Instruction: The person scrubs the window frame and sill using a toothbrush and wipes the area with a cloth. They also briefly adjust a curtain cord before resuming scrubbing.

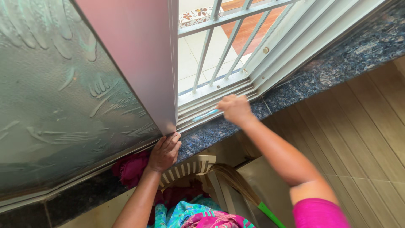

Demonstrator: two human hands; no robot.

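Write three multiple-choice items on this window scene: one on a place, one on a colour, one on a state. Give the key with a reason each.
1. Where does the left hand rest?
A. on the bottom corner of the sliding window frame
B. on the white plastic chair
C. on the wooden floor

2. What colour is the slim tool in the right hand?
A. red
B. light blue
C. black

3. How does the sliding window stand?
A. shut
B. partly open
C. taken off

Key: 1 A, the fingers press the frame's lower corner above the granite sill. 2 B, a pale blue handle lies in the window track. 3 B, the white bars show bare beside the frame.
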